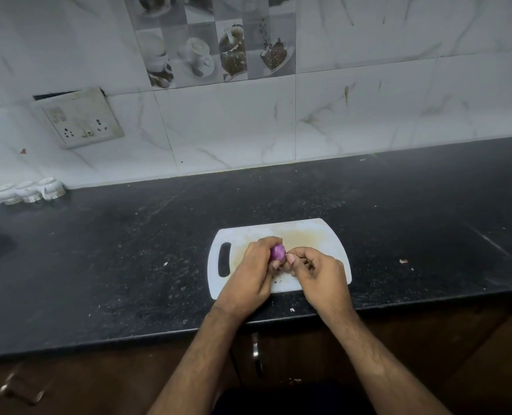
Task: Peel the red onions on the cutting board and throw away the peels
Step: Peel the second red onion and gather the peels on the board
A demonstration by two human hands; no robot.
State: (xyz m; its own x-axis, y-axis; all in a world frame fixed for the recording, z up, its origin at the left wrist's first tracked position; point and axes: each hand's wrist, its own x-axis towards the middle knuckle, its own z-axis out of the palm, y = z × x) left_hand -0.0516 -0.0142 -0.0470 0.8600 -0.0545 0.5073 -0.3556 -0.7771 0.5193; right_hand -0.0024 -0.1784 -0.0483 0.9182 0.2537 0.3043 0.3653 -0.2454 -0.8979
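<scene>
One small purple-red onion (277, 252) is all I can count, held just above the white plastic cutting board (314, 235) that lies on the black speckled stone counter (128, 250). Two bare hands meet over it: the left hand (253, 269) curls round the onion, and the right hand (320, 275) has its fingertips pinched together against the onion's side. Four white ceramic cups (24, 191) stand in a row by the wall. One pale peel scrap (403, 261) lies on the counter, well apart from the board.
</scene>
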